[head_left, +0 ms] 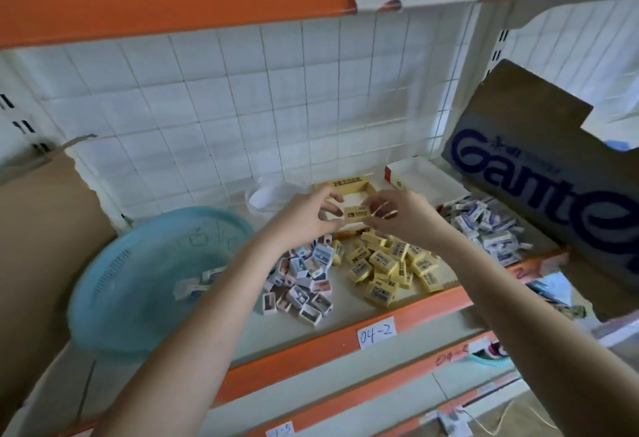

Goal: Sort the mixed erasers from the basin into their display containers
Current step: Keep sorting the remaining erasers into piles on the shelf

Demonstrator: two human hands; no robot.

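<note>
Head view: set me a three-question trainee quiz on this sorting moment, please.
1. True or false: the basin sits at the right end of the shelf.
2. What do the left hand and right hand pinch together? A) a yellow eraser B) a pen C) a coin
3. Fill in: the label on that shelf's front edge reads ___.
Key: 1 false; 2 A; 3 04-2.
</note>
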